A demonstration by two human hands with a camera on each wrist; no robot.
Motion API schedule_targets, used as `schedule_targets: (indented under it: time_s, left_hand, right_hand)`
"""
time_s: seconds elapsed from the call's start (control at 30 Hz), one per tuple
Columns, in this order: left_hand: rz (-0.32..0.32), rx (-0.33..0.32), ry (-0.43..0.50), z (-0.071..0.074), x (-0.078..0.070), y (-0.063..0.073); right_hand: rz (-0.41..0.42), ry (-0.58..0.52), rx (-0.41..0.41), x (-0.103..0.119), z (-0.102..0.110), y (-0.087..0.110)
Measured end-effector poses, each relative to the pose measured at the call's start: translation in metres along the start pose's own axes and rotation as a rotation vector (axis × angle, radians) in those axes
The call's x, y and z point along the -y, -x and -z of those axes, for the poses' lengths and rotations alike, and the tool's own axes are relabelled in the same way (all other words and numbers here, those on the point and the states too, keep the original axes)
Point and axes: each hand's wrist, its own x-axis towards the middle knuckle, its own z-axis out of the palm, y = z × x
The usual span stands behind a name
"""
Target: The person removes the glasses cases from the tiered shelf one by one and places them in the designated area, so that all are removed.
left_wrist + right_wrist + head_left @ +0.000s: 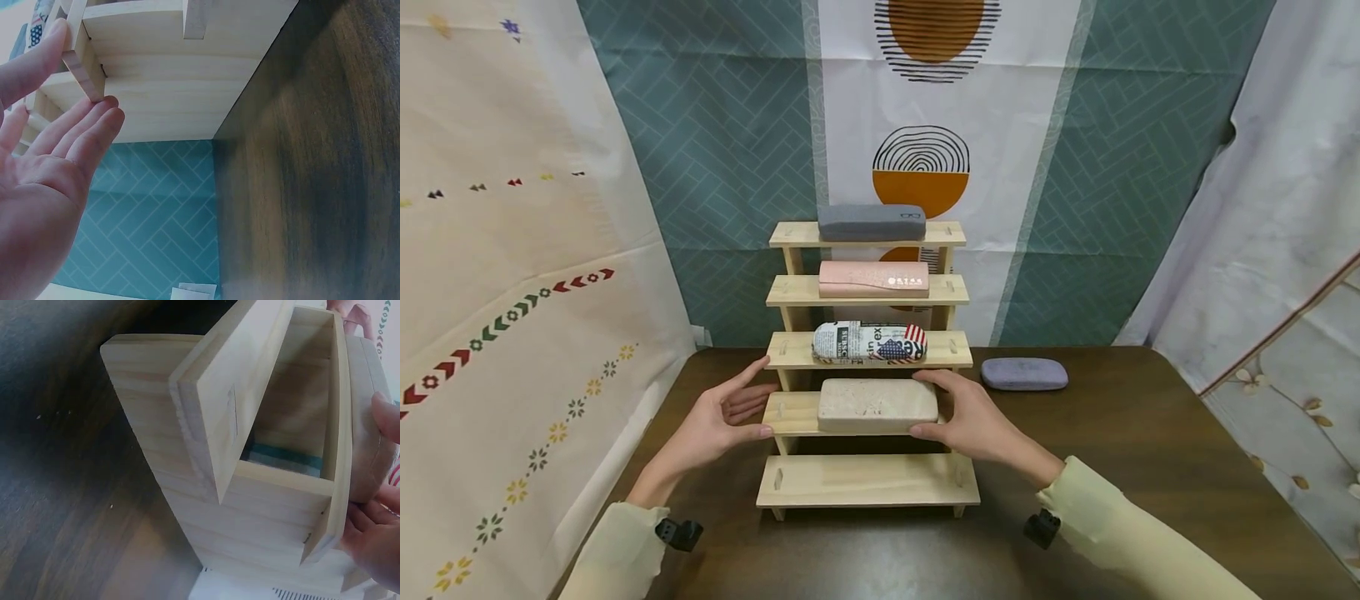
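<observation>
A wooden tiered stand [867, 483] carries several glasses cases, one on each of its upper steps. The beige glasses case [877, 403] lies on the second step from the bottom. My right hand [973, 417] holds its right end, thumb in front and fingers behind, and the right wrist view also shows the beige case [365, 412] between thumb and fingers. At the left end of that same step is my left hand [718, 414], its fairly straight thumb and fingers touching or close to the board [84, 62]. It holds no case.
Higher steps bear a newspaper-print case [870, 342], a pink case [873, 280] and a grey case [872, 223]. A purple case [1024, 374] lies on the dark wooden table [1112, 467], right of the stand. Patterned cloths [722, 167] hang behind and at both sides.
</observation>
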Motion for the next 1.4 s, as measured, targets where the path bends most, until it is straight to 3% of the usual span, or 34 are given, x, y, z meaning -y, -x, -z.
schedule_targets:
  time_s: [0.4, 0.97, 1.4]
  left_hand:
    - [-0.006, 0.005, 0.005, -0.0002, 0.0001, 0.0000]
    - [-0.010, 0.003, 0.017, -0.0003, -0.0015, -0.0001]
    - [-0.009, 0.008, 0.020, -0.0004, -0.0017, -0.0007]
  right_hand:
    - [0.079, 0.011, 0.025, -0.0001, 0.0004, -0.0039]
    - [0.075, 0.014, 0.034, -0.0018, 0.0065, 0.0001]
    - [0.018, 0.003, 0.059, -0.0046, 0.0047, -0.0020]
